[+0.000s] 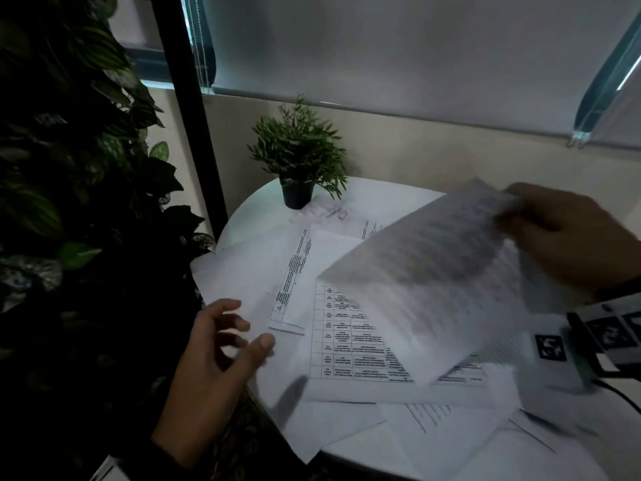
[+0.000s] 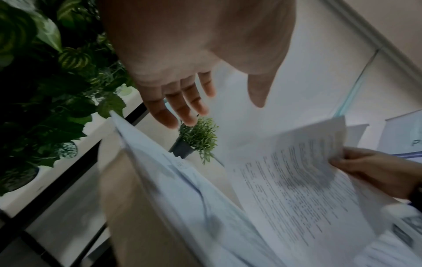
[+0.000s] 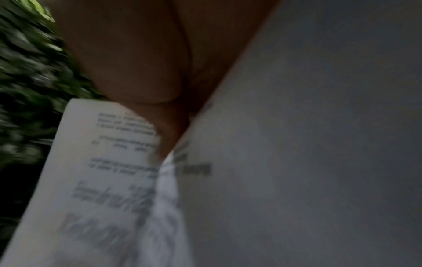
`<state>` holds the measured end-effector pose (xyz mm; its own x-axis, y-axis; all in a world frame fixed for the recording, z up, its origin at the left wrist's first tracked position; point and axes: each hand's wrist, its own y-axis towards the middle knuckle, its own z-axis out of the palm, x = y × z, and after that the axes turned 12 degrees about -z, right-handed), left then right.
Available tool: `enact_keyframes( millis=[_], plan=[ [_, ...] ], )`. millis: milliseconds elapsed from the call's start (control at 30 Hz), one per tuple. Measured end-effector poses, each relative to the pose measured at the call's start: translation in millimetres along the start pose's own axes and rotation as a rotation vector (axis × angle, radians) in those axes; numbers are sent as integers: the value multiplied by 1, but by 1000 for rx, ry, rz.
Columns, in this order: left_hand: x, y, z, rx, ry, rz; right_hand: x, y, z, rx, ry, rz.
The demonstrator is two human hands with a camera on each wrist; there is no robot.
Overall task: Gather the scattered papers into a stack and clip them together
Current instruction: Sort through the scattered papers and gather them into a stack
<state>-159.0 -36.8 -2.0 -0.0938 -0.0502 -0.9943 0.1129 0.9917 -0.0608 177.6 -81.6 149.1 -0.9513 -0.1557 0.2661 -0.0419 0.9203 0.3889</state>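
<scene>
I am looking down on a round white tabletop (image 1: 249, 210), and most of it is buried under the scattered papers (image 1: 347, 341): printed sheets lying at all angles, overlapping, several hanging past the near edge and the left edge. A table-printed sheet sits near the middle, and another lies crosswise just left of it. At the far edge stands a small potted plant (image 1: 298, 157), with one sheet touching the foot of its pot. A wall of large dark leaves (image 1: 69, 133) fills the space left of the tabletop.

Above the right half I have the lifted sheet (image 1: 426, 282), tilted and blurred, its far corner pinched in my right hand (image 1: 569, 234); the right wrist view shows fingers curled onto paper, possibly more than one page. My left hand (image 1: 218, 345) hovers at the left edge, fingers loosely spread and holding nothing, just over an overhanging page.

I judge the gathering barely begun, and I see no clip anywhere in view.

The risks as I read them: the overhanging sheets at the near and left edges could slide to the floor if my left hand sweeps across them. The one-corner pinch lets the lifted sheet flap and crease, or drag neighbours off. Pulling the far sheet carelessly could tip the plant.
</scene>
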Motion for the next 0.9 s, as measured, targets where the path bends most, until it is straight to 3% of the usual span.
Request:
enact_keyframes(
  millis=[133, 200, 300, 367, 467, 500, 633, 767, 900],
  plan=[
    [-9, -11, 6, 103, 164, 22, 55, 19, 24, 259, 176, -278],
    [-10, -13, 9, 140, 157, -24, 65, 31, 50, 349, 214, -307],
    [-2, -4, 2, 3, 204, -25, 50, 49, 87, 276, 310, -136],
    [4, 7, -11, -126, 291, -50, 19, 57, 111, 286, 191, -2],
    [6, 16, -29, -249, 235, -179, -23, 53, 145, 716, -96, 83],
    [9, 19, -34, -282, 207, -216, -32, 50, 154, 787, -128, 93],
    [13, 26, -43, -366, 150, -253, -43, 47, 161, 783, -169, 166],
    [14, 30, -40, -339, 124, -262, -38, 46, 153, 723, -320, 171],
    [12, 27, -39, -342, 63, -231, -41, 47, 119, 490, -28, 157]
  ],
)
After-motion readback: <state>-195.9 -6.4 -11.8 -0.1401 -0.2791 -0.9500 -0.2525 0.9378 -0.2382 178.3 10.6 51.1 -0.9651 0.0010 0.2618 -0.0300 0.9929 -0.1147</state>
